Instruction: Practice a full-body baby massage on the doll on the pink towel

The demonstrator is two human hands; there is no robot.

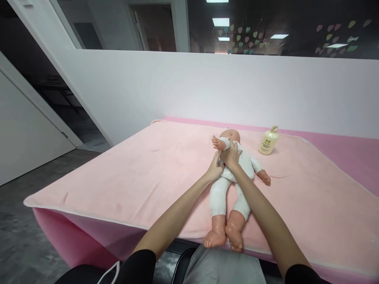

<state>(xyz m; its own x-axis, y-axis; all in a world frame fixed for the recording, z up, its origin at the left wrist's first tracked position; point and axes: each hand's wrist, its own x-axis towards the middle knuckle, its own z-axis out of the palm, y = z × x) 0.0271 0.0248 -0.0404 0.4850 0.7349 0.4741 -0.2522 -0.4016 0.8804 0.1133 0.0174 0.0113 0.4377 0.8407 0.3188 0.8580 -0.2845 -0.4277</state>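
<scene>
A baby doll (pixel 219 197) in white clothing lies on the pink blanket, its head (pixel 231 135) toward the wall and its bare feet at the front edge. My left hand (pixel 215 169) holds the doll's side just below its raised arm, with some fingers hidden. Over the upper chest and the base of that arm, my right hand (pixel 231 155) grips the doll, fingers bent around the white sleeve. The doll's other arm (pixel 262 175) rests stretched out to the right. Its face is turned away.
A pale yellow pump bottle (pixel 268 142) stands to the right of the doll's head. The pink blanket (pixel 118 177) covers the table up to a white wall (pixel 177 86) with a window above. At the left is a doorway, and a chair (pixel 183 264) shows below the table.
</scene>
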